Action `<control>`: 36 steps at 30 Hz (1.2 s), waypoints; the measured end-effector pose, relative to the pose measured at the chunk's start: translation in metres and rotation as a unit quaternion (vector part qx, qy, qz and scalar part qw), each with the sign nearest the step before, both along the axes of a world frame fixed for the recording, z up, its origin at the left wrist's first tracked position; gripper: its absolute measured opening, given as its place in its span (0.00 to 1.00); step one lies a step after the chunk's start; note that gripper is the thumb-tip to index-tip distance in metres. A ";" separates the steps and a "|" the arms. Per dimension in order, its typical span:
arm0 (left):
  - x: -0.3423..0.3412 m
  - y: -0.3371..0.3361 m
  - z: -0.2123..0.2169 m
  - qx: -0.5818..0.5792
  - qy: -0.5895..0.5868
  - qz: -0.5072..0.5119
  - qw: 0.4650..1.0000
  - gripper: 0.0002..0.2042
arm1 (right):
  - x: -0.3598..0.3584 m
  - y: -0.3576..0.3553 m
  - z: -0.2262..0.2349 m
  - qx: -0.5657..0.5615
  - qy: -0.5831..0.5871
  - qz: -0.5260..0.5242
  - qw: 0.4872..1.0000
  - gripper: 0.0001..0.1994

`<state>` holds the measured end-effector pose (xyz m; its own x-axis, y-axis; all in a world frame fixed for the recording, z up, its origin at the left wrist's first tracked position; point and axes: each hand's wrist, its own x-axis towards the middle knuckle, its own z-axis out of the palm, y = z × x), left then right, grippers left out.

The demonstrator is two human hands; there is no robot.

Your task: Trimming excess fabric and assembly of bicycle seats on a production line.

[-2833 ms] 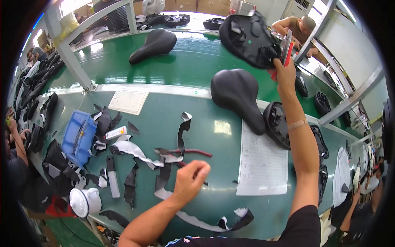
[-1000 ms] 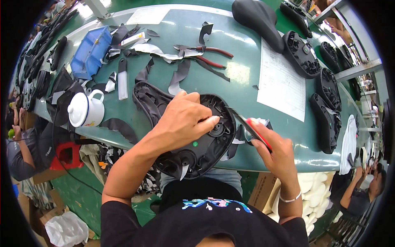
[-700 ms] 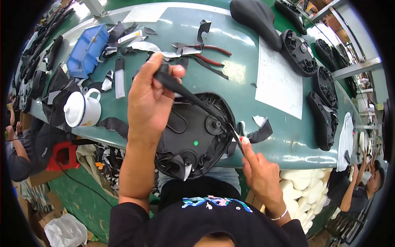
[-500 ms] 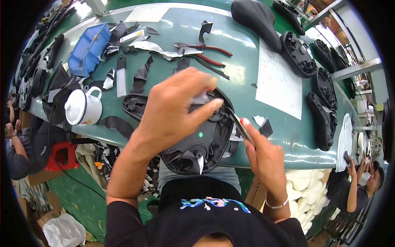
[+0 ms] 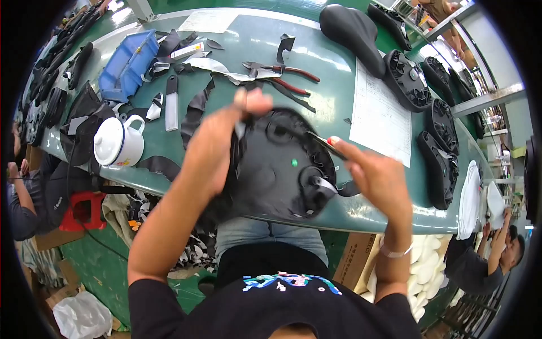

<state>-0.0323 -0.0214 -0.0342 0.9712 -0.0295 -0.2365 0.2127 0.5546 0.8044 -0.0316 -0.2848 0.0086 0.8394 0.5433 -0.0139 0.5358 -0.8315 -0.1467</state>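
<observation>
A black bicycle saddle (image 5: 265,175) is held underside up at the front edge of the table, showing gathered cover material along its rim and a small green sticker. My left hand (image 5: 217,135), smeared by motion, is closed on the saddle's left side. In my closed right hand (image 5: 375,172) is a slim pointed tool (image 5: 323,139) with a red part near the fingers. The tool's tip meets the saddle's upper right rim; its exact kind is hard to make out. A pale strip (image 5: 326,185) pokes out at the lower right rim.
Red-handled pincers (image 5: 291,85), black scraps, a clear-bladed scraper (image 5: 171,104), a blue bin (image 5: 127,68) and a white lidded mug (image 5: 119,141) lie left and beyond. Several saddles (image 5: 439,166) and paper sheets (image 5: 381,121) are at right. Other people work at both sides.
The saddle has turned, its lower end swinging right and up. My left hand has gone from above the saddle to its left side; my right hand has shifted slightly right with the tool.
</observation>
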 end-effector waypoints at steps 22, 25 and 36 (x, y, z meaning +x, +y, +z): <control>0.007 0.053 0.009 0.606 -0.090 -0.064 0.788 0.10 | -0.017 -0.030 0.040 -0.035 0.174 0.003 0.984 0.24; -0.077 0.053 -0.006 0.392 0.084 -0.408 0.820 0.25 | -0.010 -0.030 0.034 -0.002 0.209 0.010 0.978 0.23; -0.072 -0.030 -0.010 0.307 -0.058 0.130 0.941 0.33 | -0.051 -0.008 -0.060 0.159 0.015 -0.048 0.986 0.26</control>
